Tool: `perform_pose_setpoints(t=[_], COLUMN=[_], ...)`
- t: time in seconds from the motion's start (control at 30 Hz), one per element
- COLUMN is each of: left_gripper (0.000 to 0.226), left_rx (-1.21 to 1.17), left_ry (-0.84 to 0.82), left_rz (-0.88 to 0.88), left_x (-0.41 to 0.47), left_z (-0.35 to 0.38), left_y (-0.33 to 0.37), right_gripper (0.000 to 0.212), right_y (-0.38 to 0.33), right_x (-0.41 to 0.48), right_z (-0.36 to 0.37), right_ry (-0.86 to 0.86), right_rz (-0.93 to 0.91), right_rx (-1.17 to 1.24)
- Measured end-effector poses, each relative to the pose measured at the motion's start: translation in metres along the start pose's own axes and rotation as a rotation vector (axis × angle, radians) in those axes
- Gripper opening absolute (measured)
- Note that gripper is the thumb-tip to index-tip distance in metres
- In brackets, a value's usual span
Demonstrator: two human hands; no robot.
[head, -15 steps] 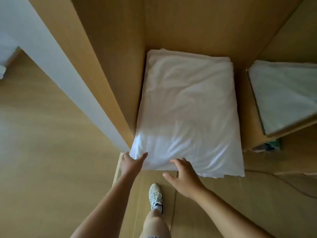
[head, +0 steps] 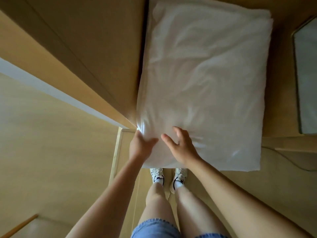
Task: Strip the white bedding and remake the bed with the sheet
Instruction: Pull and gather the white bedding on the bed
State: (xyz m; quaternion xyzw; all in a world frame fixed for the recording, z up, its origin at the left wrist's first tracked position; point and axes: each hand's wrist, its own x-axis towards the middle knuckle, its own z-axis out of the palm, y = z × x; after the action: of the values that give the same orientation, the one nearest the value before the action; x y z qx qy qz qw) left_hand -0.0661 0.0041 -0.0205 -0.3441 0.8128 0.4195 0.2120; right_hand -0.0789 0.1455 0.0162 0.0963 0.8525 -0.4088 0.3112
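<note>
- Folded white sheet (head: 202,83) lies flat on the wooden shelf (head: 281,100). Its left side sits tight against the side panel (head: 85,48), and its near edge hangs past the shelf front, above our shoes (head: 157,176).
- Left hand (head: 141,145) has its grip closed on the near-left corner, thumb on top and fingers hidden beneath. We judge the overhang offers the only way under.
- Right hand (head: 180,145) is spread wide at the near edge, holding nothing. We cannot tell whether it touches the cloth. It is probably there to steady the folds for lifting out.
</note>
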Motion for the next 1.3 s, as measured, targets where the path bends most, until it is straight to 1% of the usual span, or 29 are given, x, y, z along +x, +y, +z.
perform_pose_setpoints(t=[0.07, 0.1, 0.17, 0.2, 0.23, 0.3, 0.33, 0.37, 0.4, 0.43, 0.47, 0.5, 0.53, 0.57, 0.63, 0.67, 0.7, 0.8, 0.83, 0.9, 0.93, 1.0, 1.03, 1.07, 1.1, 1.2, 1.27, 1.3], left_gripper=[0.028, 0.027, 0.023, 0.019, 0.014, 0.014, 0.012, 0.011, 0.017, 0.031, 0.055, 0.08, 0.099, 0.11, 0.117, 0.114, 0.105, 0.053, 0.042, 0.03, 0.028, 0.024, 0.017, 0.011, 0.01, 0.007, 0.006, 0.01], left_rx=[0.077, 0.13, 0.172, 0.163, 0.15, 0.104, 0.022, -0.116, -0.271, -0.396, -0.449, -0.449, -0.44, -0.462, -0.572, -0.631, -0.688, -0.769, -0.765, -0.781, -0.796, -0.827, -0.836, -0.833, -0.829, -0.912, -0.955, -0.947], left_ry=[0.018, 0.02, 0.002, -0.019, -0.054, -0.178, -0.23, -0.231, -0.176, -0.122, -0.129, -0.203, -0.29, -0.353, -0.361, -0.338, -0.319, -0.255, -0.233, -0.199, -0.192, -0.204, -0.223, -0.242, -0.254, -0.216, -0.19, -0.191], left_rz=[0.163, 0.261, 0.432, 0.494, 0.538, 0.56, 0.524, 0.458, 0.368, 0.265, 0.16, 0.057, -0.03, -0.095, -0.177, -0.189, -0.187, -0.111, -0.087, -0.054, -0.053, -0.055, -0.039, -0.018, 0.005, 0.015, 0.018, 0.057], left_x=[-0.018, -0.028, -0.043, -0.048, -0.05, -0.044, -0.039, -0.032, -0.021, -0.008, 0.007, 0.021, 0.032, 0.038, 0.043, 0.043, 0.041, 0.021, 0.009, -0.02, -0.035, -0.07, -0.088, -0.106, -0.124, -0.175, -0.211, -0.23], left_z=[0.005, 0.009, 0.015, 0.015, 0.014, 0.004, -0.004, -0.013, -0.02, -0.025, -0.026, -0.022, -0.016, -0.01, 0.004, 0.007, 0.009, 0.012, 0.012, 0.013, 0.013, 0.015, 0.016, 0.018, 0.021, 0.026, 0.028, 0.028], left_y=[0.013, 0.02, 0.034, 0.039, 0.042, 0.044, 0.047, 0.053, 0.062, 0.076, 0.092, 0.11, 0.129, 0.148, 0.176, 0.183, 0.183, 0.171, 0.167, 0.163, 0.162, 0.158, 0.154, 0.148, 0.14, 0.108, 0.08, 0.062], right_gripper=[0.088, 0.095, 0.105, 0.104, 0.094, 0.061, 0.053, 0.05, 0.046, 0.042, 0.039, 0.036, 0.035, 0.035, 0.037, 0.036, 0.031, 0.007, 0.006, 0.018, 0.031, 0.071, 0.087, 0.092, 0.089, 0.055, 0.042, 0.035], right_y=[-0.015, -0.024, -0.041, -0.046, -0.05, -0.056, -0.055, -0.053, -0.05, -0.049, -0.049, -0.049, -0.051, -0.051, -0.052, -0.053, -0.054, -0.051, -0.049, -0.041, -0.037, -0.031, -0.029, -0.027, -0.025, -0.01, 0.011, 0.024], right_x=[0.009, 0.016, 0.031, 0.038, 0.046, 0.055, 0.056, 0.057, 0.056, 0.055, 0.052, 0.049, 0.046, 0.042, 0.033, 0.028, 0.023, -0.002, -0.016, -0.05, -0.068, -0.101, -0.113, -0.122, -0.131, -0.16, -0.19, -0.207], right_z=[-0.008, -0.012, -0.017, -0.019, -0.02, -0.024, -0.027, -0.031, -0.035, -0.039, -0.042, -0.044, -0.045, -0.047, -0.053, -0.059, -0.065, -0.079, -0.081, -0.078, -0.076, -0.07, -0.067, -0.064, -0.062, -0.057, -0.057, -0.06], right_ry=[-0.044, -0.066, -0.089, -0.074, -0.04, 0.065, 0.111, 0.144, 0.168, 0.197, 0.216, 0.222, 0.214, 0.203, 0.199, 0.194, 0.183, 0.146, 0.147, 0.226, 0.303, 0.416, 0.45, 0.48, 0.511, 0.571, 0.5, 0.45], right_rz=[0.115, 0.155, 0.21, 0.223, 0.224, 0.218, 0.217, 0.207, 0.193, 0.177, 0.157, 0.13, 0.098, 0.071, 0.053, 0.06, 0.069, 0.053, 0.036, -0.019, -0.058, -0.082, -0.086, -0.087, -0.085, -0.121, -0.198, -0.249], right_rx=[0.186, 0.256, 0.315, 0.305, 0.277, 0.178, 0.137, 0.11, 0.09, 0.068, 0.044, 0.027, 0.015, 0.004, -0.021, -0.033, -0.044, -0.14, -0.179, -0.287, -0.375, -0.573, -0.63, -0.654, -0.663, -0.747, -0.757, -0.742])
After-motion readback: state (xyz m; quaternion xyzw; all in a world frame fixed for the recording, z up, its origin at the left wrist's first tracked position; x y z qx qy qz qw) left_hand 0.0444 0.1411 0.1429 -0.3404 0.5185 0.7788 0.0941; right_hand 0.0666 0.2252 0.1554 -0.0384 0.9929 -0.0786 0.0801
